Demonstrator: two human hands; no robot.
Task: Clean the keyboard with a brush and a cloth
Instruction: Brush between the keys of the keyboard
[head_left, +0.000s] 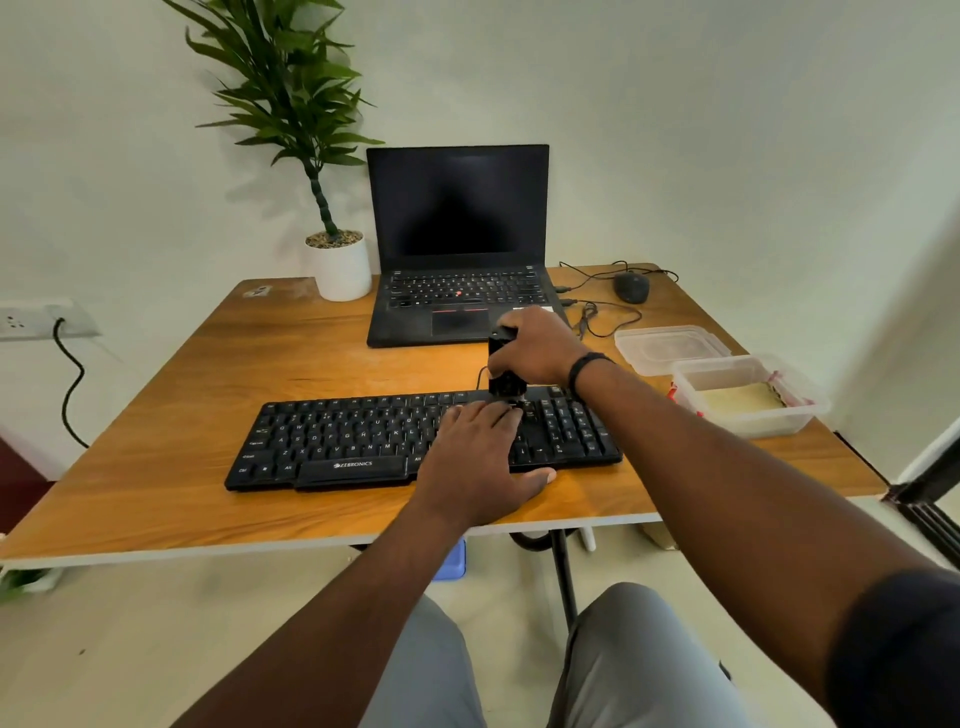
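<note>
While left hand (480, 457) flat on keyboard (363, 441), right hand (535, 348) grips brush (501, 374) upright.

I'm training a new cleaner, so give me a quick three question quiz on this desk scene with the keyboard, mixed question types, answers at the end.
1. True or false: the right hand grips the black brush upright over the keyboard.
2. What is the left hand doing? A) lifting the laptop B) resting flat on the keyboard C) holding the mouse
3. Fill in: the yellowish cloth lies in a clear ____ at the table's right side.

Key: 1 true; 2 B; 3 container
</note>
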